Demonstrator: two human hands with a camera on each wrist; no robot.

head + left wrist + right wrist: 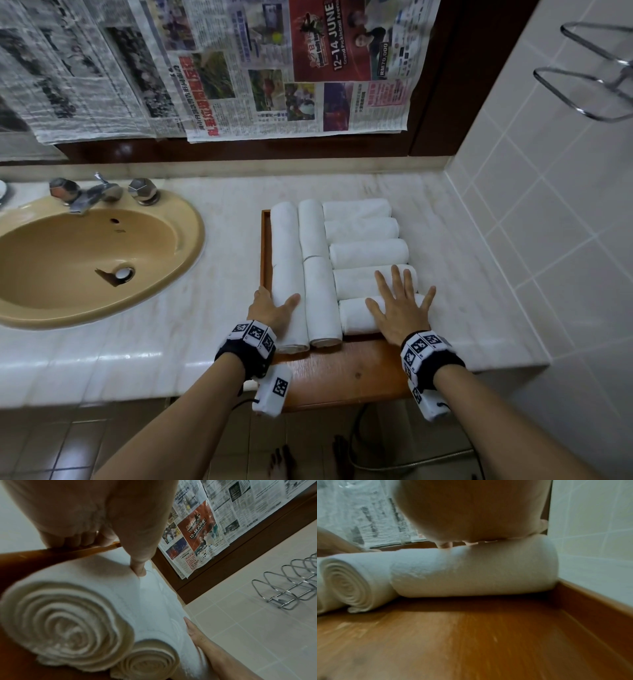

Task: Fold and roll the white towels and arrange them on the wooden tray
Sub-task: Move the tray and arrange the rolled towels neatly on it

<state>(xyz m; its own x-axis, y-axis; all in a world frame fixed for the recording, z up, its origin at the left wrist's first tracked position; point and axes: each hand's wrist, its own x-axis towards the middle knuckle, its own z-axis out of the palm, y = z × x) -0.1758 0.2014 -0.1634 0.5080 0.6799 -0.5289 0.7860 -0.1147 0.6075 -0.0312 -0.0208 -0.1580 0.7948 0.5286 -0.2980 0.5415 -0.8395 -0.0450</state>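
Pressing the right hand flat, fingers spread wide, on the nearest roll, the last of five lying crosswise on the right of the wooden tray. Clasping the long roll at the tray's left side with the left hand, thumb laid over the top and fingers curled down at the outer side by the tray wall; not telling for sure whether those fingers are touching towel or wood. Seeing two shorter rolls lying end to end between the long one and the crosswise stack, everything white already rolled and sitting on the tray, which is resting on the bench with its near end seemingly overhanging the front edge.

Judging this as the final tidying:

- Nudging the nearest roll away until it is snug against its neighbour, keeping the palm broad so the loose outer edge is not peeling open.
- Squeezing inward with the left hand so the columns are closing up without gaps.
- Pushing along the tray floor rather than downward, since heavy pressing is likely flattening the rolls, and weight near the overhanging end is possibly tipping the tray.
- Lifting both hands straight up afterward, avoiding dragging the fabric.
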